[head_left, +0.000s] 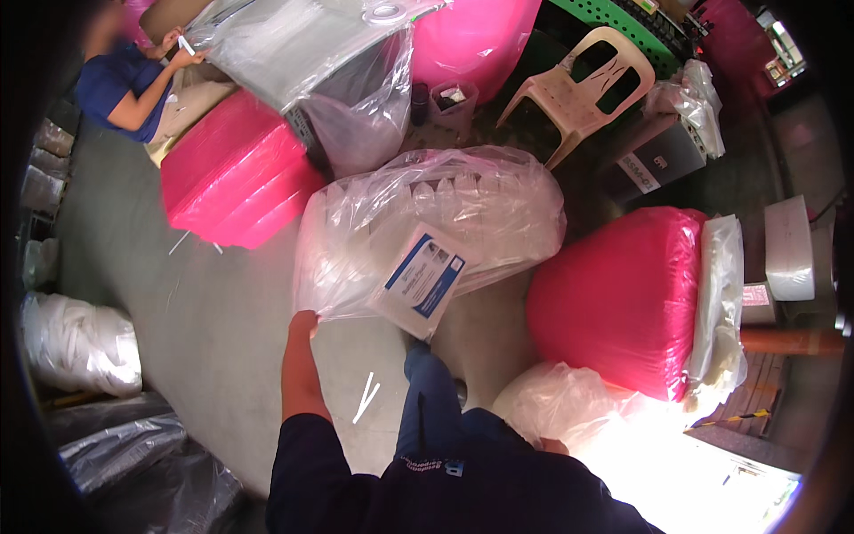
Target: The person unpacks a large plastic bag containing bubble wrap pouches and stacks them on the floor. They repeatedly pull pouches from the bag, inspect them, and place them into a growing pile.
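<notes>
My left hand grips the lower left corner of a large clear plastic bag stuffed with white items, held up in front of me. A white paper label with a blue band sits inside the bag's lower front. My right hand shows only as a sliver at the lower middle, resting against another clear bag of white items; whether it grips that bag is hidden. My blue trouser leg reaches down to the grey floor.
Big pink bundles lie at left, at right and at the top. A beige plastic chair stands at the back. Another person in a blue shirt works at the top left. Bagged goods line the left edge.
</notes>
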Demonstrator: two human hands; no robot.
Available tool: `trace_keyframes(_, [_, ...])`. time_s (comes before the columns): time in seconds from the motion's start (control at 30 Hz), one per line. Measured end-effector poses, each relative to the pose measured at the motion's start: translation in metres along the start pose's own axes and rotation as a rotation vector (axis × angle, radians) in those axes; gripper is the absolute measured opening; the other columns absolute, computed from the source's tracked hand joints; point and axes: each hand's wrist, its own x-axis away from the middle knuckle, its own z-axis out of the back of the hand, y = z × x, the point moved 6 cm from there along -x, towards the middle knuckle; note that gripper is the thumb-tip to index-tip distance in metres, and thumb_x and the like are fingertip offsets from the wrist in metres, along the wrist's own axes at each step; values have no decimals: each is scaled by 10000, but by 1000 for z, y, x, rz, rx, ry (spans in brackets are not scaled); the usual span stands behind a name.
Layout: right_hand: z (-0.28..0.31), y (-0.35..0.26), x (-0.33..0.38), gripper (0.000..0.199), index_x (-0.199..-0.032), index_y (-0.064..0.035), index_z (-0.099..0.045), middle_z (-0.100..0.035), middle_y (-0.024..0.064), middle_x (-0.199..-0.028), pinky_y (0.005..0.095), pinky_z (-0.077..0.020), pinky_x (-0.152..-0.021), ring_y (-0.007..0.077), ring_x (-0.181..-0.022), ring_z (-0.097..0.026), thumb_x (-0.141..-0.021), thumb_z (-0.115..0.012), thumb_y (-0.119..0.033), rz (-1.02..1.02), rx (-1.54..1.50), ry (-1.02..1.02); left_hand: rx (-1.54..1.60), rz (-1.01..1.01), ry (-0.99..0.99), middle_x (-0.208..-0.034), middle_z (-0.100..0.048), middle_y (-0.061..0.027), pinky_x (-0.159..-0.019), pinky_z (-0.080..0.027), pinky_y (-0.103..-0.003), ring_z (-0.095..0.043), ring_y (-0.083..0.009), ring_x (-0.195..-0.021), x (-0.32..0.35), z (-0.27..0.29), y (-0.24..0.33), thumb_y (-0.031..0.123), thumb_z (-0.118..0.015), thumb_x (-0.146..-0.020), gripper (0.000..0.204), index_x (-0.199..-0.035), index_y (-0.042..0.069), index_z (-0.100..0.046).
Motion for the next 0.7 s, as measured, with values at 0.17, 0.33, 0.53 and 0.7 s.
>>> trace_keyframes(0.17, [13, -6, 45, 382, -1124, -136, -613, -640, 177, -996, 417, -475, -828, 326, -963, -606, -757, -578, -239, 22, 74, 59, 5, -18, -73, -957, -635, -192, -757, -473, -453, -605, -365, -908, 70, -56, 28, 395, -446, -915, 429, -900, 24, -662])
trace_keyframes(0.33, [26, -4, 82, 339, -1084, -127, -635, -642, 182, -973, 422, -473, -826, 340, -958, -601, -773, -570, -245, 104, -27, 165, 58, 70, -151, -1027, -622, -186, -816, -464, -425, -588, -344, -977, 160, -120, 42, 379, -414, -934, 426, -948, 27, -653])
trace_keyframes(0.53, [27, 1, 90, 349, -1112, -141, -630, -646, 166, -989, 418, -470, -841, 331, -967, -602, -812, -534, -291, 190, 10, 114, 154, 120, -105, -1046, -617, -178, -844, -454, -420, -578, -342, -997, 250, -161, 44, 360, -378, -948, 419, -994, 33, -636])
trace_keyframes(0.7, [9, 11, 105, 305, -1063, -166, -630, -647, 146, -976, 435, -472, -802, 324, -940, -606, -811, -546, -316, 313, 70, 128, 126, 142, -184, -1017, -620, -189, -836, -450, -433, -570, -357, -988, 311, -207, 33, 360, -342, -954, 436, -968, 35, -633])
